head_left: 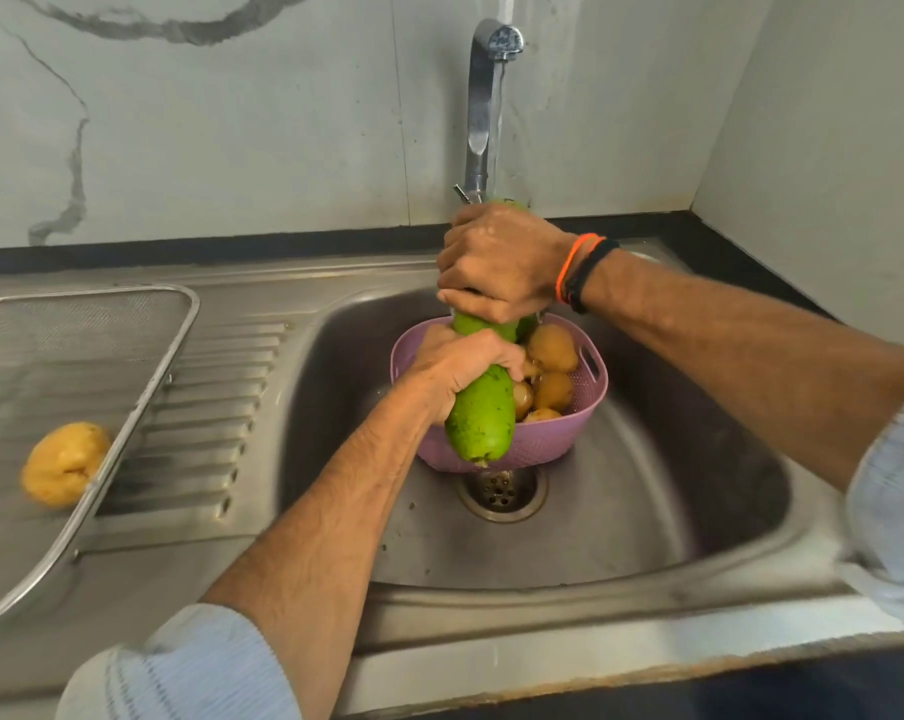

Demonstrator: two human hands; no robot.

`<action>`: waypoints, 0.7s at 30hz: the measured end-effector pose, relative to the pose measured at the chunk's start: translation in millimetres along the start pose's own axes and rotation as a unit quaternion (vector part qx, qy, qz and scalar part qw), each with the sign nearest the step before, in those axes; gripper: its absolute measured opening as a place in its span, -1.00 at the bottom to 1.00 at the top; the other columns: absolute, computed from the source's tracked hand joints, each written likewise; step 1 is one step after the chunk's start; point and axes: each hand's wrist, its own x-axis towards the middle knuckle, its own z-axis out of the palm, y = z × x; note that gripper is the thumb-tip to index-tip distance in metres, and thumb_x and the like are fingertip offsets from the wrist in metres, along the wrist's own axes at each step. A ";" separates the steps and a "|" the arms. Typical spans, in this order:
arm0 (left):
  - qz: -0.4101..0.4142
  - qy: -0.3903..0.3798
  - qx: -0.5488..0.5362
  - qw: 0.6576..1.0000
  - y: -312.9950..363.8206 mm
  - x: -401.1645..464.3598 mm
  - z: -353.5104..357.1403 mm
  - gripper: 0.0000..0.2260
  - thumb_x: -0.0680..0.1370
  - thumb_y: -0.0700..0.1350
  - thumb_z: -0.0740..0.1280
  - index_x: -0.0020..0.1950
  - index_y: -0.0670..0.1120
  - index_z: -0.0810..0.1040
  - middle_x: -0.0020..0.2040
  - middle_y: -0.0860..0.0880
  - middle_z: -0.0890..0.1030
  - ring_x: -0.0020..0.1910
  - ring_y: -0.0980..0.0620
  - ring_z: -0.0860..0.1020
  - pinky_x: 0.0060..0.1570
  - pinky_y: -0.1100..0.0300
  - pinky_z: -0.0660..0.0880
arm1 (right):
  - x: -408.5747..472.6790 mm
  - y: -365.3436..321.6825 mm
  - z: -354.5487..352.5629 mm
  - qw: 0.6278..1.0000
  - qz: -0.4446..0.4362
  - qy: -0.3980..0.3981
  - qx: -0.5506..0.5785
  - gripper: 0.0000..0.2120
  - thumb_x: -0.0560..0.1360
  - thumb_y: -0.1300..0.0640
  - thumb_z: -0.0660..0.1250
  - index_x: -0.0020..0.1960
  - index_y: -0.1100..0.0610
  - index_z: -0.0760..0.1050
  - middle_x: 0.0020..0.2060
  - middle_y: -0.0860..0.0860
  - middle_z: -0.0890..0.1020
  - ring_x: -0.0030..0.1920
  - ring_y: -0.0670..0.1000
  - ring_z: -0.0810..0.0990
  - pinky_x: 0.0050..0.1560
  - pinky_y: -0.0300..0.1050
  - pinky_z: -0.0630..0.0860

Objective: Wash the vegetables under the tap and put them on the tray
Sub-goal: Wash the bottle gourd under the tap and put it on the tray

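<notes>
Head view, near to far. Two bare forearms with pale blue sleeves pushed back reach over the near rim of a stainless-steel sink (pixel 647 574). At near left, a wire-mesh tray (pixel 102 324) rests on the ribbed drainboard; a single yellow potato (pixel 63 463) lies inside it against its right edge. In the basin, just beyond the drain (pixel 502 491), stands a lilac perforated basket (pixel 559 433) holding several brown potatoes (pixel 551 348) on its right side. A long green gourd (pixel 481 413) is held upright and slightly tilted above the basket, its lower end hanging in front of the basket's near wall. The left hand (pixel 460 363) wraps its fingers round the gourd's middle; the right hand (pixel 496 262), with orange and black bands at the wrist, clasps the upper part, so only the top tip shows above the knuckles. A chrome tap (pixel 483 96) rises behind against the marbled wall, and a thin stream of water (pixel 497 122) falls from its spout onto the gourd's top.
</notes>
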 end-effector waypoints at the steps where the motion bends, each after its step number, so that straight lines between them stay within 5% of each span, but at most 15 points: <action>1: 0.002 0.003 0.004 1.000 -0.5 0.6 0.3 -0.86 0.24 -0.36 0.47 -0.31 -0.16 0.60 -0.45 -0.06 0.58 -0.47 -0.01 0.54 -0.37 0.20 0.51 | 3.5 1.9 -1.7 1.000 0.003 -0.024 -0.002 -0.55 0.57 -0.05 -0.01 -0.25 0.12 0.54 -0.26 0.10 0.64 -0.21 0.20 0.56 -0.03 0.11 0.47; 5: -0.001 0.006 0.011 1.000 -0.8 2.6 -0.9 -0.87 0.22 -0.33 0.48 -0.31 -0.16 0.61 -0.44 -0.07 0.59 -0.47 -0.02 0.54 -0.36 0.18 0.51 | 3.2 8.4 2.1 0.977 0.201 0.038 0.055 -0.51 0.48 -0.11 -0.02 -0.20 0.13 0.60 -0.22 0.15 0.65 -0.17 0.21 0.57 -0.15 -0.01 0.46; 10: -0.004 0.006 0.029 1.000 -5.1 4.9 0.4 -0.83 0.15 -0.31 0.50 -0.31 -0.15 0.64 -0.43 -0.07 0.60 -0.47 -0.01 0.56 -0.36 0.18 0.53 | 14.5 -9.8 9.4 0.867 0.480 0.015 0.131 -0.63 0.48 -0.06 0.23 0.10 0.10 0.66 0.03 0.17 0.65 0.05 0.22 0.60 -0.04 -0.04 0.47; 14: -0.010 -0.016 0.026 0.999 -3.4 0.3 1.4 -0.85 0.22 -0.35 0.48 -0.37 -0.14 0.60 -0.48 -0.05 0.60 -0.48 -0.01 0.56 -0.37 0.20 0.54 | 17.9 16.1 5.7 0.827 0.510 -0.057 0.228 -0.56 0.38 -0.12 0.36 0.16 0.10 0.64 0.06 0.14 0.64 0.03 0.18 0.59 -0.05 -0.08 0.50; 16: -0.008 -0.016 0.021 1.000 -4.3 1.1 -1.7 -0.82 0.27 -0.38 0.46 -0.37 -0.12 0.59 -0.52 -0.01 0.58 -0.50 0.03 0.55 -0.42 0.25 0.49 | 11.8 30.2 2.9 0.789 0.477 -0.059 0.384 -0.63 0.32 -0.08 0.46 0.02 0.13 0.69 -0.03 0.07 0.68 -0.03 0.10 0.62 -0.06 -0.08 0.57; 18: -0.004 -0.010 0.009 1.000 -4.1 3.0 -5.9 -0.83 0.28 -0.39 0.45 -0.35 -0.14 0.58 -0.54 0.01 0.55 -0.51 0.04 0.53 -0.44 0.27 0.47 | 3.4 34.4 6.6 0.648 0.414 0.020 0.639 -0.83 0.40 0.09 0.47 -0.13 0.20 0.67 -0.13 0.04 0.71 -0.08 0.05 0.67 0.10 -0.02 0.62; 21: 0.000 -0.009 -0.005 1.000 -2.6 3.1 -7.7 -0.84 0.28 -0.40 0.45 -0.32 -0.16 0.59 -0.51 -0.04 0.56 -0.49 0.00 0.53 -0.43 0.23 0.49 | -1.6 26.0 23.3 0.362 0.298 0.184 0.864 -0.80 0.55 0.26 0.27 -0.20 0.22 0.59 -0.23 0.06 0.65 -0.15 0.02 0.64 0.10 -0.06 0.58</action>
